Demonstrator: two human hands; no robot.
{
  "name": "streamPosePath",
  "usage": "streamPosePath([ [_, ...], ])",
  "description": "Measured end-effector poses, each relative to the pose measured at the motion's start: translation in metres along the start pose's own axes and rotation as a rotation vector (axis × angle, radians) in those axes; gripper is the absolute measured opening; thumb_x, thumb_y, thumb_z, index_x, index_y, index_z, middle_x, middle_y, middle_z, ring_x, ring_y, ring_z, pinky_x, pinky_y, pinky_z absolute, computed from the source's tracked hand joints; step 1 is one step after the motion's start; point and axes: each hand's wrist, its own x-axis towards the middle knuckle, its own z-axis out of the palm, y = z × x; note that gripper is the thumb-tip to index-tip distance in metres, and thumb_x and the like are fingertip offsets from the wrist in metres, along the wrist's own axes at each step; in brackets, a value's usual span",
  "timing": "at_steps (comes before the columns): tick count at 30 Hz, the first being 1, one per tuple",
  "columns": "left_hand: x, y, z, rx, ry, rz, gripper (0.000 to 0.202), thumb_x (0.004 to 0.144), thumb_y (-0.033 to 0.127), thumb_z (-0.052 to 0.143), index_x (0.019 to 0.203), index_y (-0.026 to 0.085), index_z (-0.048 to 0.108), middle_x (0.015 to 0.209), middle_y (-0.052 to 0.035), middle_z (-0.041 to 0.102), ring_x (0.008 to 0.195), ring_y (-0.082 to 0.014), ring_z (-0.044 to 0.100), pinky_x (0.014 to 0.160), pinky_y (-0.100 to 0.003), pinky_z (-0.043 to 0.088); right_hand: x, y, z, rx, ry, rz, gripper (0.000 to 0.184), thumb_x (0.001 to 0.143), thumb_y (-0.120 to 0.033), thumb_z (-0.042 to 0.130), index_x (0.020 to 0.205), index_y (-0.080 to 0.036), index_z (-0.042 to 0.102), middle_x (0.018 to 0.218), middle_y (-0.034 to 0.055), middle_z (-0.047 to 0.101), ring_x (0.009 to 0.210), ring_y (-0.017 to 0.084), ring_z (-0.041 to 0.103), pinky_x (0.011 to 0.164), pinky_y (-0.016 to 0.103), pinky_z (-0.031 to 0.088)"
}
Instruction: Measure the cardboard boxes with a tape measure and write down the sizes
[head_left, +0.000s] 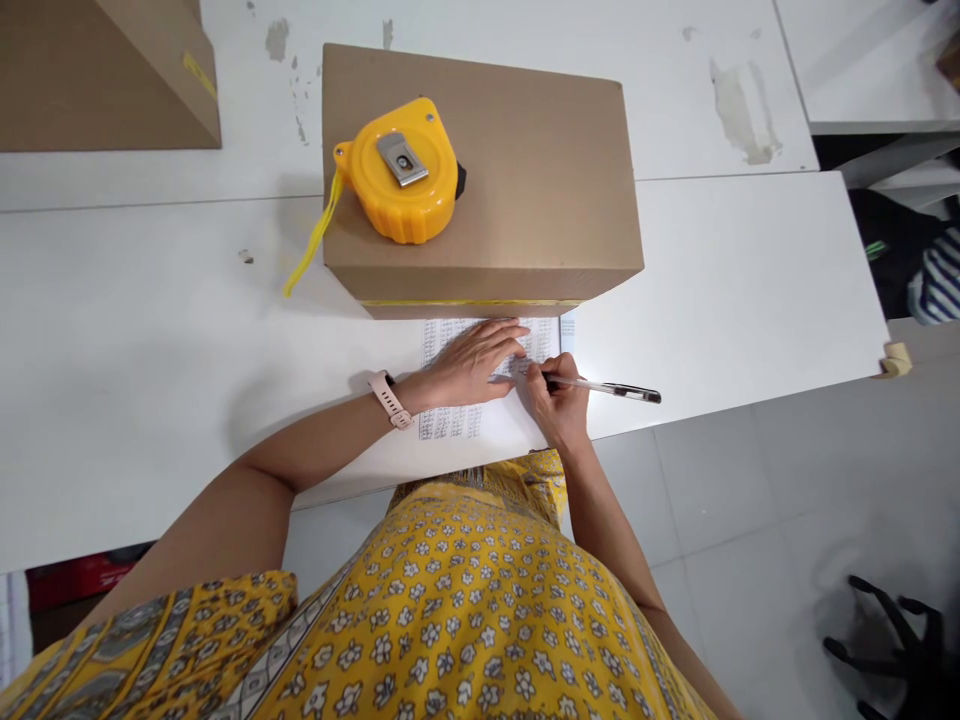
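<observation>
My left hand (474,362) lies flat, fingers stretched out, on a printed sheet of paper (457,422) at the near edge of the white table (150,350). My right hand (561,400) is closed round a pen (615,389) whose tip touches the sheet. A pale pink watch sits on my left wrist. Just beyond the sheet stands a brown cardboard box (540,180), and a yellow tape measure (401,170) rests on its top, its yellow strap hanging over the left side.
A second cardboard box (112,70) stands at the far left. A roll of masking tape (896,358) sits at the table's right corner. Another white table (862,60) stands at the far right. A chair base (892,640) shows on the grey floor.
</observation>
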Motion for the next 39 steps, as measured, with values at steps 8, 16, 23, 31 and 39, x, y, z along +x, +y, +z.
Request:
streamPosePath([
  [8,-0.0007,0.0012,-0.002,-0.007,-0.011,-0.009,0.034,0.084,0.016,0.072,0.116,0.02,0.062,0.153,-0.0124,0.056,0.151,-0.0281,0.043,0.122,-0.052,0.041,0.0,0.0013,-0.0005,0.022,0.025,0.024,0.027,0.094,-0.04,0.062,0.078,-0.025,0.047,0.058,-0.0084,0.045,0.051,0.009,0.038,0.051,0.025,0.033],
  [16,-0.0004,0.0011,-0.002,-0.004,-0.01,-0.004,0.032,0.085,0.017,0.07,0.116,0.02,0.062,0.153,-0.0129,0.056,0.15,-0.028,0.043,0.123,-0.052,0.04,0.0014,-0.0018,-0.0002,0.006,0.015,0.007,0.027,0.095,-0.041,0.061,0.078,-0.025,0.046,0.058,-0.0079,0.044,0.051,0.01,0.038,0.051,0.026,0.033],
  [23,-0.0008,-0.0001,-0.0008,-0.019,-0.008,-0.005,0.034,0.085,0.017,0.07,0.117,0.022,0.062,0.154,-0.0117,0.055,0.151,-0.0274,0.042,0.122,-0.053,0.041,0.0003,-0.0007,-0.0004,0.016,0.016,0.031,0.028,0.094,-0.042,0.061,0.078,-0.025,0.047,0.058,-0.0079,0.044,0.053,0.01,0.04,0.052,0.026,0.033],
  [31,-0.0001,0.0015,-0.0026,-0.008,-0.02,-0.012,0.033,0.084,0.017,0.07,0.117,0.019,0.062,0.153,-0.0131,0.056,0.15,-0.0275,0.043,0.123,-0.052,0.04,0.0001,-0.0001,0.0,0.034,0.037,0.037,0.028,0.095,-0.04,0.062,0.077,-0.025,0.046,0.06,-0.0076,0.045,0.054,0.01,0.041,0.054,0.026,0.034],
  [39,0.0001,0.0014,-0.0026,-0.018,-0.012,-0.016,0.034,0.084,0.017,0.071,0.116,0.022,0.062,0.153,-0.0111,0.057,0.15,-0.0271,0.044,0.122,-0.053,0.04,0.0019,-0.0066,0.0001,0.036,0.059,0.056,0.029,0.091,-0.041,0.064,0.075,-0.025,0.047,0.058,-0.0079,0.043,0.053,0.01,0.039,0.051,0.024,0.033],
])
